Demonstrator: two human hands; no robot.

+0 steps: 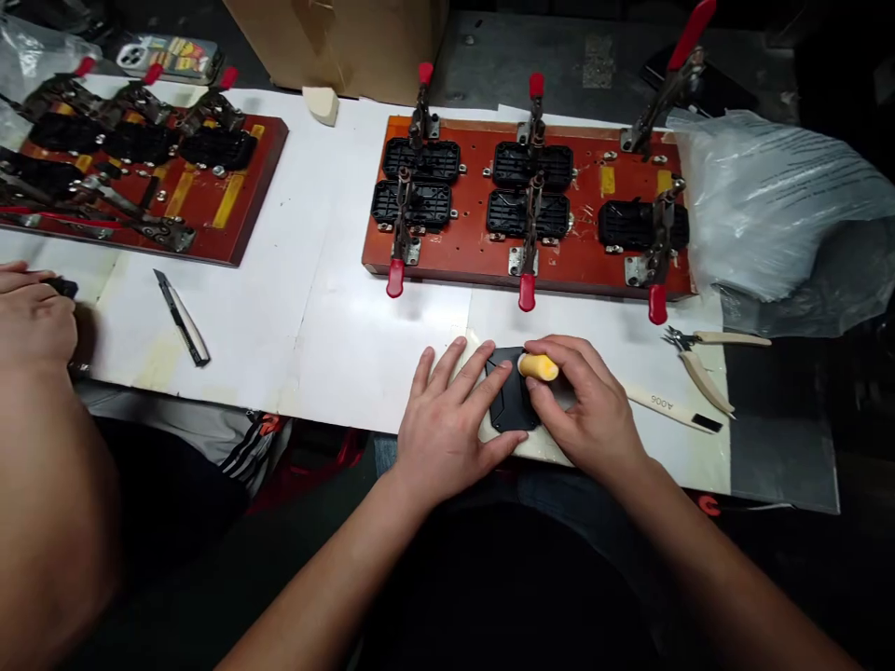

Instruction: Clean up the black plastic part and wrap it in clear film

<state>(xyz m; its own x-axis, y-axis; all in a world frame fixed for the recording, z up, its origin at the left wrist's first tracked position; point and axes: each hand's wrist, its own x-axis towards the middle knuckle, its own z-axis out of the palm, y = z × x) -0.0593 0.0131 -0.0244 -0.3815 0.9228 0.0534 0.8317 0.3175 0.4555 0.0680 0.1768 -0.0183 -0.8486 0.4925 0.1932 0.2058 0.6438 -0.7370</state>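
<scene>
Pinning the black plastic part (pixel 514 390) flat under our left hand (pixel 451 429), we grip a yellow tool (pixel 538 367) in right hand (pixel 591 410) fingers above it.

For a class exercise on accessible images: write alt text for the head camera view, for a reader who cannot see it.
A person's left hand steadies a black plastic part on a white table while the right hand presses a yellow tool onto it. Behind stands a red clamp board; a co-worker's hand is at left.

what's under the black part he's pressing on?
The black part lies on a pale mat over white paper. The left hand and right hand, which holds a yellow tool, cover its edges; the underside is hidden.
</scene>
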